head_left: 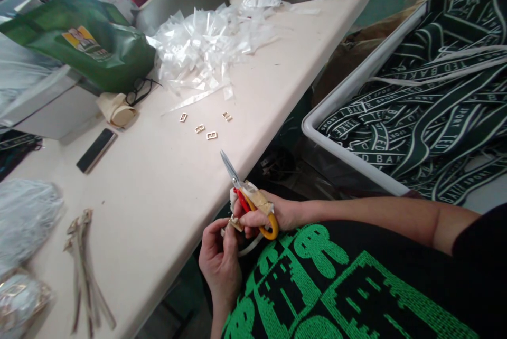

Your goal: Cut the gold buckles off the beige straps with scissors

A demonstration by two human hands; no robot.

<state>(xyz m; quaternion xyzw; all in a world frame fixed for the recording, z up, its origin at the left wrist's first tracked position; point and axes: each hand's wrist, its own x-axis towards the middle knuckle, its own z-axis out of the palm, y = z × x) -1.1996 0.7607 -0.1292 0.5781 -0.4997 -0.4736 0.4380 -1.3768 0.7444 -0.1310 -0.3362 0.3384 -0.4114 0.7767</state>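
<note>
My right hand (287,211) is closed around scissors (270,229) with red and yellow handles, their blades pointing away over the table edge. Pale wrapping covers some of its fingers. Directly beside it, my left hand (219,257) pinches a small gold-toned buckle (236,224), and fingertips of both hands meet there. A pale narrow strap (252,245) hangs below the fingers; how it joins the buckle is hidden. Several loose metal buckles (212,135) lie on the table beyond the scissor tips.
On the white table (158,191) are a heap of clear plastic strips (209,38), a green bag (106,43), a dark phone-like block (97,150) and a bundle of straps with buckles (83,270). At right, a white bin (352,162) holds green lettered webbing (420,112).
</note>
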